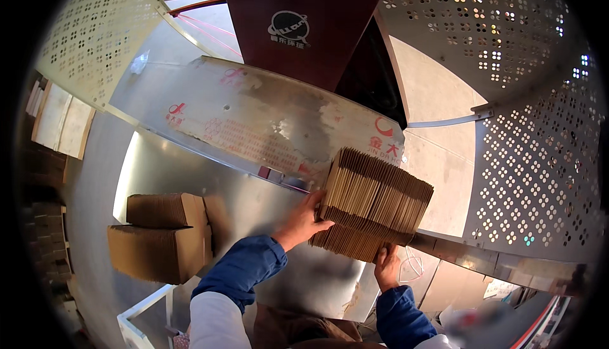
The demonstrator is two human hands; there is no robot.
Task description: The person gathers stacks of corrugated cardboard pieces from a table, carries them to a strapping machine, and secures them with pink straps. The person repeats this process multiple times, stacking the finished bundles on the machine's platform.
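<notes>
A thick stack of flat brown cardboard pieces (pixel 377 190) stands on edge in a tight row at the right part of the metal worktop (pixel 279 285). A second row of cardboard (pixel 342 242) shows below its near side. My left hand (pixel 302 221) is pressed to the left end of the stack, thumb stretched along the side and fingers up round the corner. At the near right corner my right hand (pixel 387 268) grips the lower row; part of its fingers is hidden behind the cardboard.
Two brown cardboard bundles (pixel 158 241) sit on the left of the worktop. Beyond the stack lies a worn, printed metal strip (pixel 254 121) before a dark red machine housing (pixel 298 25). Perforated metal guards (pixel 533 178) curve round the far and right sides. Boxes (pixel 60 121) stand at the far left.
</notes>
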